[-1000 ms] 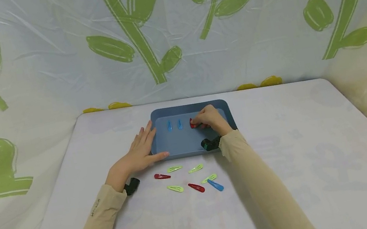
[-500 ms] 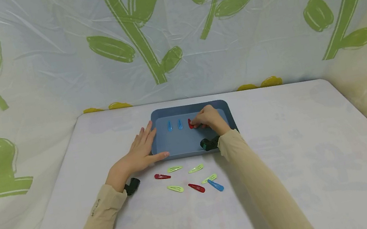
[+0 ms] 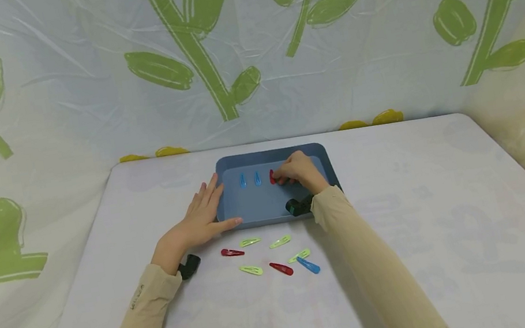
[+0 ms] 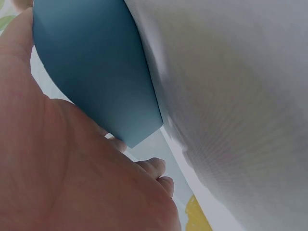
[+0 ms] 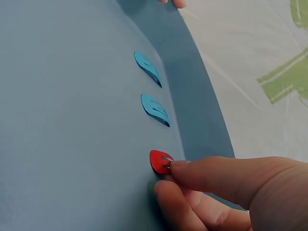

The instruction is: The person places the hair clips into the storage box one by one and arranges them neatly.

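My right hand [image 3: 297, 170] pinches a red hair clip [image 5: 160, 161] between thumb and fingers, low over the tray floor. Two blue hair clips, one nearer the hand [image 5: 155, 109] and one farther off [image 5: 147, 68], lie side by side to its left in the blue-grey tray [image 3: 255, 209]. With fingers spread straight, my left hand [image 3: 195, 220] rests against the tray's left side, its thumb at the front rim. In the left wrist view the palm lies beside the tray's outer wall [image 4: 96, 62].
In front of the tray, loose hair clips lie on the white table [image 3: 435, 215]: several light green ones [image 3: 251, 270], two red ones [image 3: 281, 268] and a blue one [image 3: 308, 265] touching a green one. A floral curtain [image 3: 88, 101] hangs behind the table.
My right hand has shifted the red hair clip slightly left, toward the two blue ones. The left hand and the loose clips look the same.
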The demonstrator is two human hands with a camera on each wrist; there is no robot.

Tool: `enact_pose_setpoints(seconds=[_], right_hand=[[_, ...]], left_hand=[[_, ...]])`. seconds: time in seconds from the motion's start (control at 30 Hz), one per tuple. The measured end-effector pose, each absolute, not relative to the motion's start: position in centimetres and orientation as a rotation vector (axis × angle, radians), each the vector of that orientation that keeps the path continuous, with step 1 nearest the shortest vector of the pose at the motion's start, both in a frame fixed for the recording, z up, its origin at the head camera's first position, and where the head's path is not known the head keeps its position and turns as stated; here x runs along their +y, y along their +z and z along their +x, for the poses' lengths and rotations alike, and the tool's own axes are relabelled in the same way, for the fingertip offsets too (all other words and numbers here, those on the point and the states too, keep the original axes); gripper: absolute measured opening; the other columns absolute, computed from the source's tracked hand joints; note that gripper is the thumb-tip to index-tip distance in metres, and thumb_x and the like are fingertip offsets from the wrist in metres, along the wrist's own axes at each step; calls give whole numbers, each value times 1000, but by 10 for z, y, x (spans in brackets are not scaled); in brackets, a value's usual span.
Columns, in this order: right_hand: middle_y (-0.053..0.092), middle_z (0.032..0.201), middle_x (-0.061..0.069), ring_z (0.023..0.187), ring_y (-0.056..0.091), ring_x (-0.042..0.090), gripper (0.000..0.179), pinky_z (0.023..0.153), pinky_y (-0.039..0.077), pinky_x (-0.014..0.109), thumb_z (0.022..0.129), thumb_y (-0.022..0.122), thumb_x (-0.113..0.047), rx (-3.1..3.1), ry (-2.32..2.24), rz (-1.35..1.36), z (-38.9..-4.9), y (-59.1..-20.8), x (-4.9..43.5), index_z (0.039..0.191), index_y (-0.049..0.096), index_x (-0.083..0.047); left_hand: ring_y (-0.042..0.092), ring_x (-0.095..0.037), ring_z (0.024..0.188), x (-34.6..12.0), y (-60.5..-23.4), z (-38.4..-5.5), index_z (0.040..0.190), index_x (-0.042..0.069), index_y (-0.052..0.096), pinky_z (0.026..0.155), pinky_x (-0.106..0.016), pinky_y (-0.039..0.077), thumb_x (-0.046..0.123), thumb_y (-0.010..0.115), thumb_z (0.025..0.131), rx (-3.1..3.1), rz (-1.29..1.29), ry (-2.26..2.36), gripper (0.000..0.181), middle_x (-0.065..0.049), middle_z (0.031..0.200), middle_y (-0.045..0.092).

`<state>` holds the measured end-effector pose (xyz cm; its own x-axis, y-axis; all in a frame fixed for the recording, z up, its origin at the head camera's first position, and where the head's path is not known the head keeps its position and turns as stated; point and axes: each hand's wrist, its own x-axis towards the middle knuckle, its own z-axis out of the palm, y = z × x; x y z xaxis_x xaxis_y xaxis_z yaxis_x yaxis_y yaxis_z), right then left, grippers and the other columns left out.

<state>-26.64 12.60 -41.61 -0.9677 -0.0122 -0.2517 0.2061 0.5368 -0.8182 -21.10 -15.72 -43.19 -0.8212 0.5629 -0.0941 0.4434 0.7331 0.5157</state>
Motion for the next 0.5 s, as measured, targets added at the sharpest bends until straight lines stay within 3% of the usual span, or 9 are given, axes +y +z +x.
enact_pose_setpoints(seconds=[0.27,0.5], right_hand=[[71,70,9,63,56,18,17,62,46,29,85,74,-13,2521,-1437,158,-266,-414,129,84,76,4],[71,77,13,65,60,19,20,64,48,29,90,70,-10,2300,-1612,246,-269,-407,137,98,70,8]], left_hand=[[-9,-44,149,-156,-430,-213,158,-1,9,117,-60,-2,58,60,93,2694,809,704,102,-10,165,-15],[-11,-41,149,-156,-432,-213,159,2,7,118,-58,-3,63,58,92,2686,787,706,103,-6,165,-17]])
